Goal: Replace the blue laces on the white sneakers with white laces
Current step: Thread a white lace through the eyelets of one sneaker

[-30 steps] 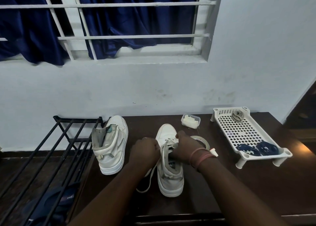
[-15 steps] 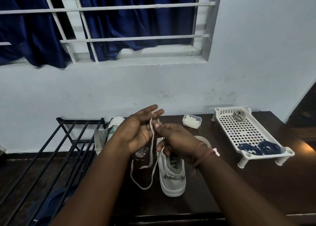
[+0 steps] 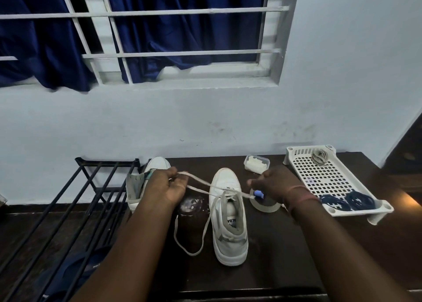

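At the centre of the frame a white sneaker stands toe-away on the dark table, a white lace threaded through its lower eyelets. The left hand, left of centre, has its fingers curled round one run of that lace, drawn out sideways and taut. The right hand, right of centre, appears to pinch the other end near a small blue object; exactly what its fingers hold is hard to tell. The step looks like evening the lace, and doing it well probably means pulling both sides level until the ends match, keeping the flat lace untwisted. The lace is flat woven fabric, limp, with a loose loop lying on the table. The sneaker is smooth with a padded collar. A second sneaker sits behind the left hand, without a lace as far as can be seen. At right, a white perforated plastic tray holds the coiled blue laces; a roll of tape lies below the right hand.
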